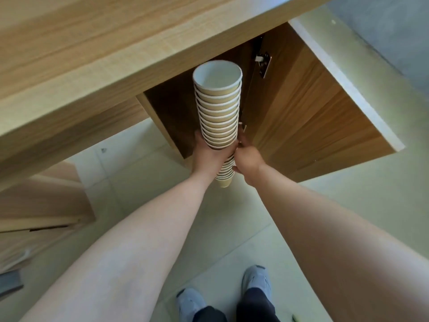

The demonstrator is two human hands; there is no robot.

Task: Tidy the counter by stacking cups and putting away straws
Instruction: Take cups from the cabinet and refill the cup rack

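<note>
At the left, the light wooden desk [97,54] was seen from above. The left hand [207,159] was wrapped around the lower part of a tall stack of paper cups [218,108], a closed grip on it. The stack was held upright in front of the open cabinet [176,112] under the desk. The right hand [247,159] was pressed against the same stack, fingers closed on it. The cabinet door [313,108] was swung open at the right.
</note>
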